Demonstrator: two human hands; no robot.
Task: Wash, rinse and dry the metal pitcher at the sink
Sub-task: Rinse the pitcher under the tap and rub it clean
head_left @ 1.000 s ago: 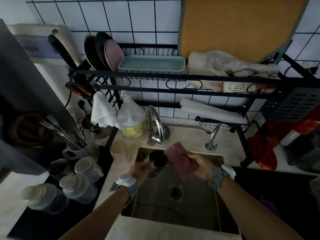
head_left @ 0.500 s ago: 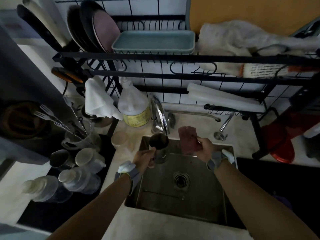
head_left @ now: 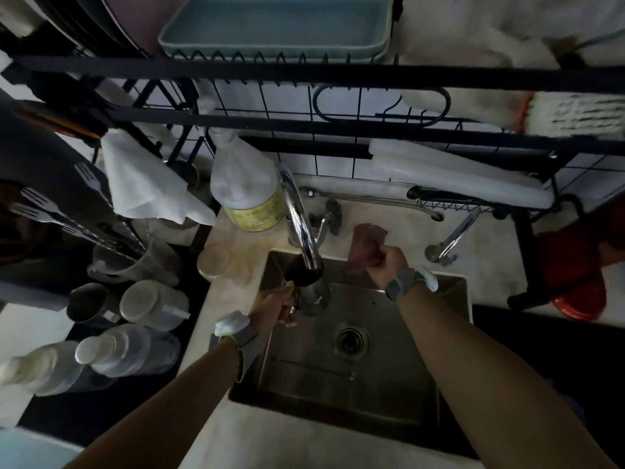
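My left hand [head_left: 275, 308] grips the handle of the small metal pitcher [head_left: 309, 289], held upright over the back left of the steel sink [head_left: 399, 380]. The pitcher's open mouth sits directly under the spout of the chrome faucet [head_left: 299, 220]. I cannot tell whether water runs. My right hand [head_left: 385, 264] is closed on a dark pink cloth [head_left: 363, 245], raised over the sink's back rim, to the right of the faucet and apart from the pitcher.
A black dish rack [head_left: 304, 76] with a blue tray [head_left: 277, 27] hangs low overhead. A detergent jug [head_left: 245, 194] stands left of the faucet. Cups, jars and a cutlery holder with forks [head_left: 128, 262] crowd the left counter. A second tap [head_left: 449, 238] sits back right.
The view has closed in on the sink. My left hand carried the pitcher back under the faucet spout. My right hand lifted the cloth away toward the back rim.
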